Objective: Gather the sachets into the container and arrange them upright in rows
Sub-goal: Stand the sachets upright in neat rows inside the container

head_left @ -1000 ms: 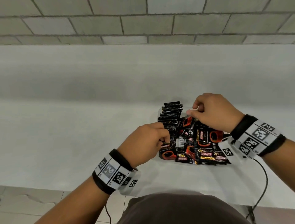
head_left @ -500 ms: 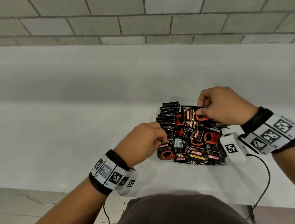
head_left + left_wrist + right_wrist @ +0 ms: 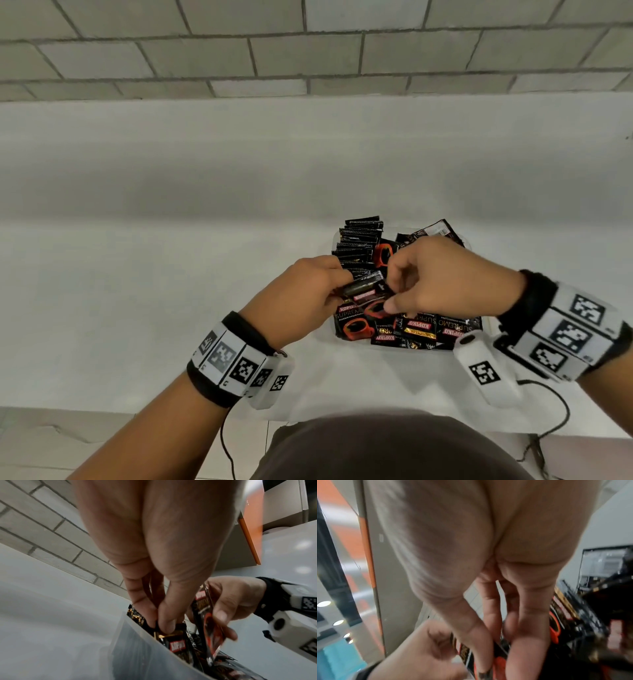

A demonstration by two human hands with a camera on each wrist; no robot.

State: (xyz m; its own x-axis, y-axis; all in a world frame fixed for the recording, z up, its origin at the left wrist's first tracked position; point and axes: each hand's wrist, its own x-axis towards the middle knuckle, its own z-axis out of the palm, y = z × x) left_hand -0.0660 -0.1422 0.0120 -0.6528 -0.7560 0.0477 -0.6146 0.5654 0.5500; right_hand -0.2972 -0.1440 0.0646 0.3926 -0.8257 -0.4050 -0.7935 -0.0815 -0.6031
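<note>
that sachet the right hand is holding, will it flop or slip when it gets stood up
The sachet probably flexes rather than staying rigid: it's a thin foil packet. Its glossy film looks slippery, so the right hand likely needs a firm pinch. The upright row suggests sachets stand once supported.

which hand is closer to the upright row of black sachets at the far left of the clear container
Left. The left hand sits at the near end of the upright row of black sachets in the clear plastic container; the right hand is further right, over loose sachets.
</note>
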